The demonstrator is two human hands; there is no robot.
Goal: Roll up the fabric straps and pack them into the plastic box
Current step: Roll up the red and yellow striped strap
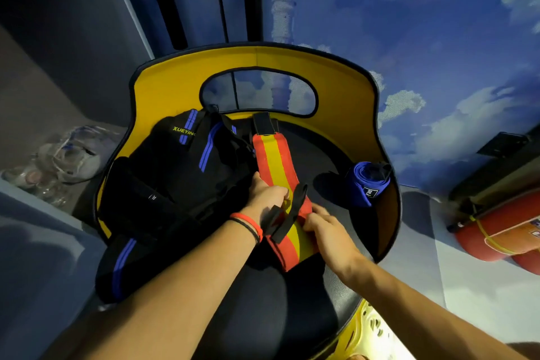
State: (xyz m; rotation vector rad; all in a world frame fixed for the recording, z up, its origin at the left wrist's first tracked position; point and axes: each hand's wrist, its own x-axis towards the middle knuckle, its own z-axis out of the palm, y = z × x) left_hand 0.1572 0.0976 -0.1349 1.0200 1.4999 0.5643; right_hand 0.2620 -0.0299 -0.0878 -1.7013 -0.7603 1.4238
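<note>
The woven red-and-yellow striped strap (277,166) lies flat on the black seat of the yellow chair (175,82). Its long axis runs from the person toward the backrest, with a black fastening tab at the far end. The left hand (267,196) and right hand (324,228) pinch its opposite edges mid-length, beside a black loop (289,213). A rolled blue strap (368,183) sits at the seat's right edge, and black blue-striped straps (175,172) are heaped on the left.
</note>
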